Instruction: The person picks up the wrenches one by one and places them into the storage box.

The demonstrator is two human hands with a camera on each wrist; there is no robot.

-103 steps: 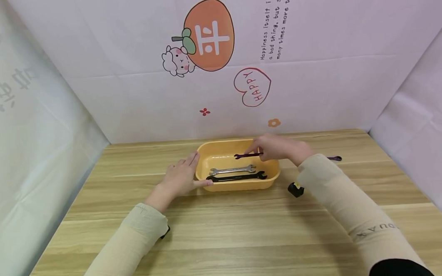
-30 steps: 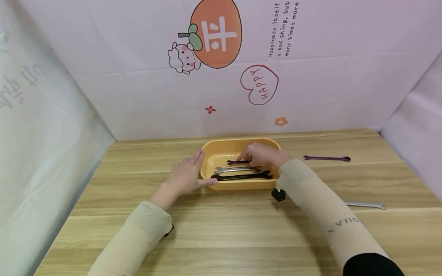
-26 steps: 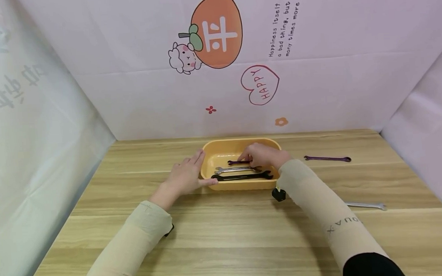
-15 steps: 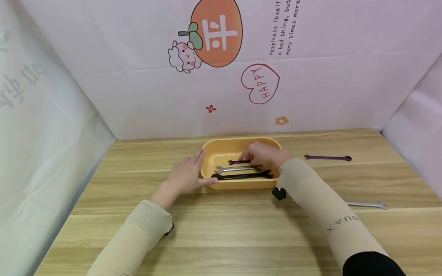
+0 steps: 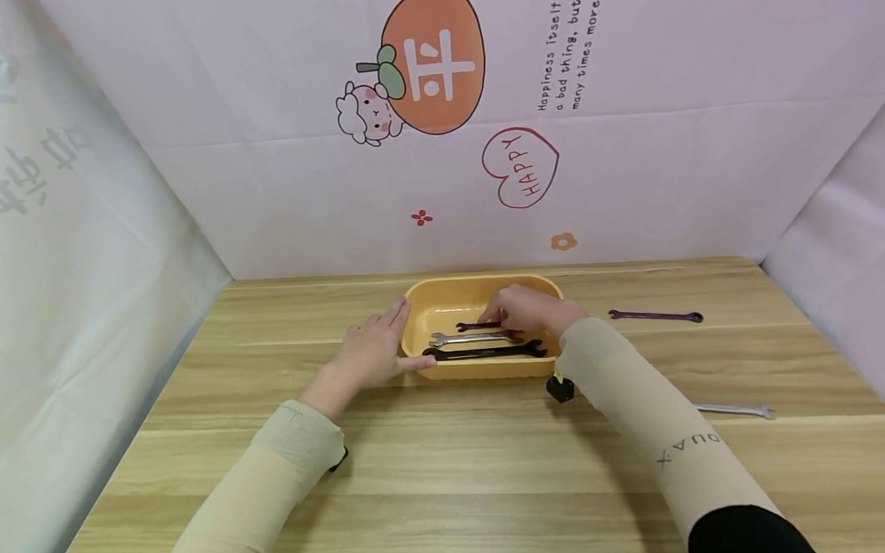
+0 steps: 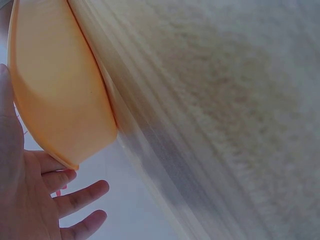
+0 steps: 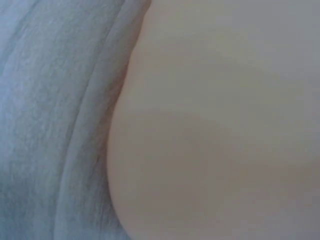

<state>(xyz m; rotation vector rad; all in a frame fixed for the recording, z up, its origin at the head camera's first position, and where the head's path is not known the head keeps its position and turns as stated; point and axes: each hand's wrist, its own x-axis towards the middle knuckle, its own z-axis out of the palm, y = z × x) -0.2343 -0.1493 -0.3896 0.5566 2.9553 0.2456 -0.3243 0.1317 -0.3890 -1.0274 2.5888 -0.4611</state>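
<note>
With fingers curled and pinching a small purple wrench [image 5: 475, 326], as seen from the head: dipped into the yellow tray [image 5: 485, 371] with the right hand [image 5: 530, 307]. Touching the tray's left end with the left hand [image 5: 360, 353], fingers straight, thumb apart on the near rim. Sharing the tray with a silver wrench [image 5: 468, 339] and, nearest the person, a black wrench [image 5: 484, 353]. Off to the right on the table [image 5: 453, 485], with a second purple wrench [image 5: 655, 315] and, partly behind the right sleeve [image 5: 644, 399], a second silver wrench [image 5: 735, 410].

Seen from the left wrist, with fingers spread around the tray's end, thumb alongside.

Seen from the right wrist, close against what appears to be the tray's wall, too blurred to tell the fingers' state.
</note>
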